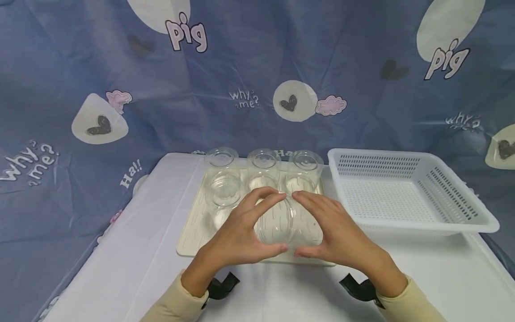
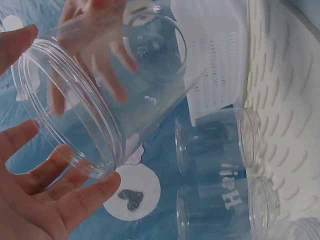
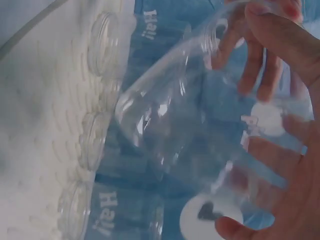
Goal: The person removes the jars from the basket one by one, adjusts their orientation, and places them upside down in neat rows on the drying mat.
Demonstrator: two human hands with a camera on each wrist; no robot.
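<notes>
A clear plastic jar [image 1: 277, 221] with a threaded rim lies on its side between my two hands. My left hand [image 1: 241, 228] grips it at the rim end, fingers and thumb curved round the threads [image 2: 85, 100] in the left wrist view. From the opposite side my right hand [image 1: 342, 232] holds the closed end, its fingers bent over the clear wall [image 3: 175, 115]. Behind the hands, other clear jars stand mouth down on a cream tray [image 1: 189, 239]: three along the back, such as the middle jar [image 1: 263, 161], and one front-left jar [image 1: 224, 191].
To the right of the tray sits a white perforated plastic basket [image 1: 476, 219], higher-walled than the tray. A white cloth [image 1: 120, 277] covers the table. Directly behind it hangs a blue printed curtain [image 1: 225, 125]. Black wrist straps [image 1: 223, 286] are on both forearms.
</notes>
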